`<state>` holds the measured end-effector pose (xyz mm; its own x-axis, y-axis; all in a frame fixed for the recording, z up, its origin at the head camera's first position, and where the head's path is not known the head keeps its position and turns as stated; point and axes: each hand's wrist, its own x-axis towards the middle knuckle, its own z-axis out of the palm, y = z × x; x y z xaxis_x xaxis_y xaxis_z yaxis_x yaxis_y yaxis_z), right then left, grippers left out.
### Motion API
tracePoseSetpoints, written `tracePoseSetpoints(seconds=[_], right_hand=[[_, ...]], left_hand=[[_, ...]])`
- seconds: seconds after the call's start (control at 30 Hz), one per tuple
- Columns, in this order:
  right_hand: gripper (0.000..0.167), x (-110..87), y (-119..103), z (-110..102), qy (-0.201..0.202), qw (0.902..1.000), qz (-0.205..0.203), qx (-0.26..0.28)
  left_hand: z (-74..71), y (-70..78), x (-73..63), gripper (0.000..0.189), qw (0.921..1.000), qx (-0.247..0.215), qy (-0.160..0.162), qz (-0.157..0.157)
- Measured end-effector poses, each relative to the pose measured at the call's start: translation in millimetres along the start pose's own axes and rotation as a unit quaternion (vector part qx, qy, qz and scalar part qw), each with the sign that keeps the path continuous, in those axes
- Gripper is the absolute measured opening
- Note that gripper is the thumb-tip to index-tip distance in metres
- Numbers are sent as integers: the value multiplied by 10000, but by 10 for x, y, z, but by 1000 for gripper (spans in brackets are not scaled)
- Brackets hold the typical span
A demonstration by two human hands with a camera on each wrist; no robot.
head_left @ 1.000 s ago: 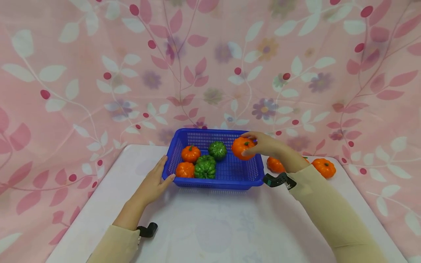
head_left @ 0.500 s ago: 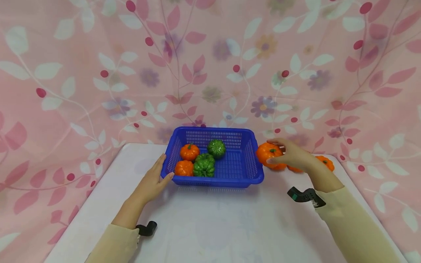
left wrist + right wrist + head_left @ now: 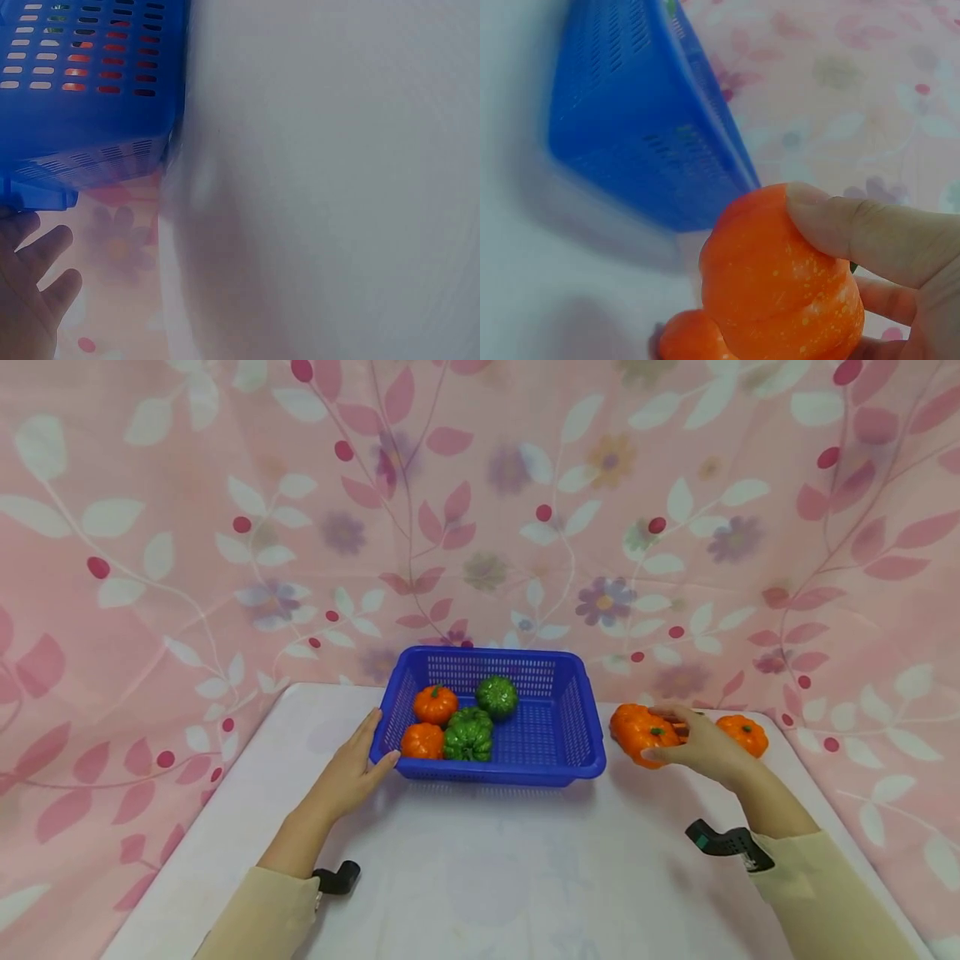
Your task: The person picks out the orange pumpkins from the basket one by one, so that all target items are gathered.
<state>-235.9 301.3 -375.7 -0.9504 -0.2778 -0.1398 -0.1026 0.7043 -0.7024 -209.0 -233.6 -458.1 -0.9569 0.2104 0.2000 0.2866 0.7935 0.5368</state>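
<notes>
A small orange pumpkin (image 3: 651,745) is gripped by my right hand (image 3: 701,747), to the right of the blue basket (image 3: 495,772). In the right wrist view the thumb lies across the pumpkin (image 3: 780,277), with other fingers partly hidden behind it. My left hand (image 3: 347,777) rests at the basket's left side, its fingers extended along the rim. Inside the basket's left half lie two orange pumpkins, one at the back (image 3: 436,703) and one in front (image 3: 423,741). Beside them are two green pumpkins, one at the back (image 3: 497,697) and one nearer (image 3: 468,735).
Another orange pumpkin (image 3: 628,717) sits just behind the held one. Farther right stands an orange pumpkin (image 3: 742,737), and more orange shows partly hidden behind my right hand. A white cloth covers the table (image 3: 480,860); a floral curtain (image 3: 480,527) hangs behind.
My right hand has carried the orange pumpkin from over the basket's right side out to the right and lower, beside the other pumpkins. The left hand stays at the basket.
</notes>
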Motion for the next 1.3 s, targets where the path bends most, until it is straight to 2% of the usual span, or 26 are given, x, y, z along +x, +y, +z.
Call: tracePoseSetpoints(seconds=[0.37,0.6,0.93,1.3], right_hand=[[90,10,396,137,8,9996,288,82],[87,67,577,258,102,9997,216,-73],[88,122,632,371,45,9993,367,-82],[90,138,605,411,-35,9983,527,-247]], left_hand=[[-1,18,-13,82,10000,-3,31,-6],[-13,26,-19,83,10000,-14,0,-1],[-8,36,-13,82,10000,-3,2,-45],[1,22,-12,82,10000,-23,47,46]])
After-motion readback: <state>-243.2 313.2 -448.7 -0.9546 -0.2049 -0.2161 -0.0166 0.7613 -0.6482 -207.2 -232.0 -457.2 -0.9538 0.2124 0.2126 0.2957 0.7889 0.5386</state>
